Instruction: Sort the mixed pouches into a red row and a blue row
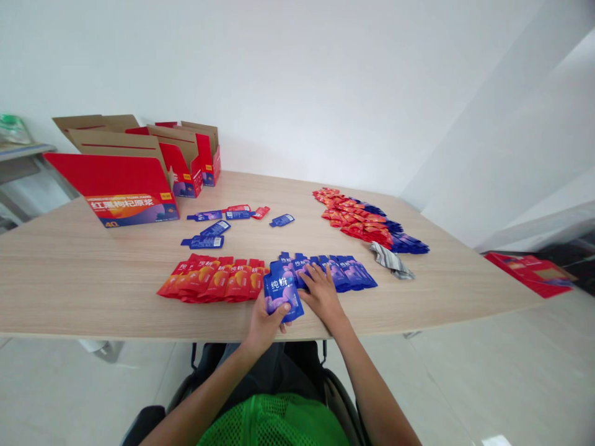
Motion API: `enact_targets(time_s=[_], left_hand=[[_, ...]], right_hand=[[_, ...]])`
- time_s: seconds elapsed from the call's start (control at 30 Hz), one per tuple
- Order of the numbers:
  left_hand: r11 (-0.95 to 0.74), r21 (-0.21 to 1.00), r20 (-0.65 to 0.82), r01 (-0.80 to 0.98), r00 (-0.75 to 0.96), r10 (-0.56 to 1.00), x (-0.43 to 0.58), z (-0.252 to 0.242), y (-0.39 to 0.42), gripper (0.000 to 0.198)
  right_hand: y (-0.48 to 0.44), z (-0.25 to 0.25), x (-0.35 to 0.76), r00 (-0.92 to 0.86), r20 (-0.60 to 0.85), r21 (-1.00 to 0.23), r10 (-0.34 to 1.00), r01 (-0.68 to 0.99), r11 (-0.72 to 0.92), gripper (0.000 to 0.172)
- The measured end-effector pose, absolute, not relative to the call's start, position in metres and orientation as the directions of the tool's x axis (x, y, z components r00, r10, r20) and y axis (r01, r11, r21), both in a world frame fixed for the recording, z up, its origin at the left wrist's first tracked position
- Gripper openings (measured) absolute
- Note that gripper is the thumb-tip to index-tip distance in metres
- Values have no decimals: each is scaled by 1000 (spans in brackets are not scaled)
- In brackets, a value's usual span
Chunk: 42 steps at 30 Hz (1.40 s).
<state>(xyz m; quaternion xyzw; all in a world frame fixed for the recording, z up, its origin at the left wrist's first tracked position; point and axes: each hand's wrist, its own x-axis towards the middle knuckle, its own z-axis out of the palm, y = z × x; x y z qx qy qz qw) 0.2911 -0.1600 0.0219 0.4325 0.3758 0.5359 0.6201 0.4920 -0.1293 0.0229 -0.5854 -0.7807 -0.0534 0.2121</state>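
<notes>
A green mesh garment [274, 424] lies nearest, below the pale wood tabletop [116, 285]. At the left stand 3 open red cartons [134, 210], flaps up. Near the front edge, red pouches [214, 279] and blue pouches [348, 272] overlap in side-by-side rows, perhaps so each lifts easily. The right hand [323, 294], open with fingers spread, reaches over the blue row, possibly to steady it. Between the rows, the left hand [261, 325] grips a held blue pouch [279, 290], thumb across its front, probably to keep it flat; it looks glossy, with white characters and purple fruit.
</notes>
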Motion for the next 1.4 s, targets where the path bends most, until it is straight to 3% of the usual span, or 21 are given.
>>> enact_targets(time_s=[0.07, 0.13, 0.27, 0.37, 0.43, 0.53, 0.63, 0.77, 0.93, 1.03, 1.23, 1.4], left_hand=[[47, 948, -3, -314, 140, 990, 292, 22, -161, 60], [50, 958, -3, -283, 164, 986, 293, 22, -162, 62], [68, 977, -18, -201, 243, 970, 293, 20, -164, 62], [51, 974, 10, -221, 264, 964, 292, 19, -162, 60], [49, 964, 24, -260, 270, 963, 292, 19, -160, 61], [47, 961, 16, -274, 223, 975, 293, 20, -161, 63], [30, 971, 10, -238, 166, 986, 294, 20, -166, 63], [25, 992, -9, -122, 129, 992, 295, 18, -174, 56], [49, 997, -43, -60, 95, 995, 303, 20, -173, 49], [49, 998, -47, -37, 71, 996, 310, 22, -170, 44], [35, 999, -33, -40, 40, 999, 316, 23, -168, 35], [70, 997, -69, -34, 45, 997, 317, 19, -164, 32]], right_hand=[[-138, 26, 489, -166, 477, -283, 863, 901, 330, 41], [-150, 29, 483, -40, 524, -488, 851, 805, 338, 41], [-172, 30, 457, 86, 309, -849, 947, 474, 234, 45], [-173, 35, 441, 79, 138, -942, 987, 320, 106, 40], [-166, 44, 440, 75, 103, -963, 992, 257, 80, 40], [-142, 58, 459, 106, 142, -960, 984, 258, 111, 40], [-115, 63, 494, 270, 235, -942, 934, 301, 150, 44], [-92, 48, 534, 470, 258, -898, 844, 439, 30, 58], [-91, 31, 542, 458, 317, -816, 830, 579, -8, 54], [-94, 33, 534, 432, 310, -710, 847, 698, -96, 43], [-101, 48, 518, 414, 355, -331, 838, 894, -302, 30], [-106, 47, 512, 407, 374, -278, 834, 906, -318, 36]])
